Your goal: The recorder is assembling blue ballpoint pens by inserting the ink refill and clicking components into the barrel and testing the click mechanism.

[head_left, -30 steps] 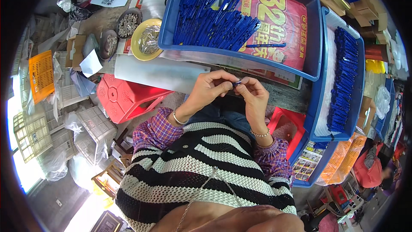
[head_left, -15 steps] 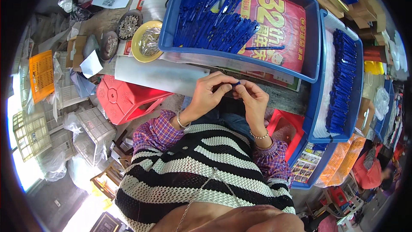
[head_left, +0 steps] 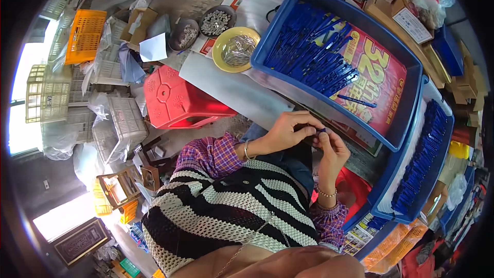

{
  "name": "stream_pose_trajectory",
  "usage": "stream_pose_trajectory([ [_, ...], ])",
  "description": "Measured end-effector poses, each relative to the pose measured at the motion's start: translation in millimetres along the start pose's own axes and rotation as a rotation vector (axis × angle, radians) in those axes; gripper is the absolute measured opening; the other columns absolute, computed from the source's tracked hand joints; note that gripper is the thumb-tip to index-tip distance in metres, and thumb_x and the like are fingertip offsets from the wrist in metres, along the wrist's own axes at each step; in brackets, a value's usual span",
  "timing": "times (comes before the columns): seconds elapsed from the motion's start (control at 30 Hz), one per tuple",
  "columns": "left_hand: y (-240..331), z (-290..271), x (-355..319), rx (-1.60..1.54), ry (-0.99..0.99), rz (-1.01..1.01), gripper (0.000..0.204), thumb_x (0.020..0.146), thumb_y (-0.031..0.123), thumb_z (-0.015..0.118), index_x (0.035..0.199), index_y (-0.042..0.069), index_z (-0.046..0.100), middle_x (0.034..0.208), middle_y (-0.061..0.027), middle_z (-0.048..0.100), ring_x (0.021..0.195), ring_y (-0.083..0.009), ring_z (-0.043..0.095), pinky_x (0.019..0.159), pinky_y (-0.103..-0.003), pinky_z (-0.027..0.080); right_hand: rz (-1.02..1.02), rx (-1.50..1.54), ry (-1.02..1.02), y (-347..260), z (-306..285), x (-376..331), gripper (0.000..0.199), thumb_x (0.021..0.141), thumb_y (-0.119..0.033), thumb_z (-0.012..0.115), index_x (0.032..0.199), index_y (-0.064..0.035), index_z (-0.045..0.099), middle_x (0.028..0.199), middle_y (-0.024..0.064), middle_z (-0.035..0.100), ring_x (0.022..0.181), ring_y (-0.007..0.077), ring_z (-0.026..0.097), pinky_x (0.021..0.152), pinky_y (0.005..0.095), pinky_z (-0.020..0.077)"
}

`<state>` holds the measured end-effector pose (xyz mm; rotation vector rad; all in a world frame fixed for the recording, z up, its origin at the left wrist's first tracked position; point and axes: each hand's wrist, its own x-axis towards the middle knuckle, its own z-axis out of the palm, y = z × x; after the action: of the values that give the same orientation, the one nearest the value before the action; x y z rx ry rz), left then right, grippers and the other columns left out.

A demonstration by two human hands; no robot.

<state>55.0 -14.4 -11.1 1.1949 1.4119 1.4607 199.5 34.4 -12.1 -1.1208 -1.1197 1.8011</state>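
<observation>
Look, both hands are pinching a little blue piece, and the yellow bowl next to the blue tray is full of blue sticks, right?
Not quite. The head view shows the yellow bowl beside the blue tray holding small silvery metal bits, not blue sticks. The blue sticks lie in the tray. The left hand and right hand do pinch a little blue piece.

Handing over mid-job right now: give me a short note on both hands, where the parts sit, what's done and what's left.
Left hand: fingers pinched on a small blue piece over the lap.
Right hand: fingers closed on the same piece from the other side.
Parts: loose blue pieces heaped in the big blue tray; blue pieces lined up in the second blue tray at right; yellow bowl of small metal parts ahead left.
Done: apparently the lined-up row.
Left: apparently the loose heap.
</observation>
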Motion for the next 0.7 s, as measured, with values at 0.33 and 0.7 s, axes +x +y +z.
stream_pose_trajectory([
  [0.33,-1.6,2.8,-3.0,-0.159,-0.013,-0.132,0.015,0.082,-0.002,0.058,0.095,0.001,0.065,0.079,-0.0022,0.057,0.064,-0.0068,0.053,0.056,-0.02,0.042,0.029,-0.003,-0.029,-0.4,-3.4,-0.3,0.017,0.087,-0.01,0.059,0.094,0.005,0.064,0.076,0.0069,0.064,0.062,0.0102,0.058,0.059,0.0207,0.0472],
  [0.7,-4.6,0.1,-3.4,-0.232,-0.04,-0.253,0.014,0.085,-0.002,0.056,0.096,-0.002,0.064,0.084,-0.0035,0.058,0.062,-0.0073,0.051,0.054,-0.019,0.041,0.095,0.073,-0.111,1.8,-5.5,4.0,0.018,0.089,-0.011,0.057,0.092,0.0055,0.062,0.077,0.0088,0.064,0.064,0.0127,0.061,0.059,0.0223,0.0498],
])
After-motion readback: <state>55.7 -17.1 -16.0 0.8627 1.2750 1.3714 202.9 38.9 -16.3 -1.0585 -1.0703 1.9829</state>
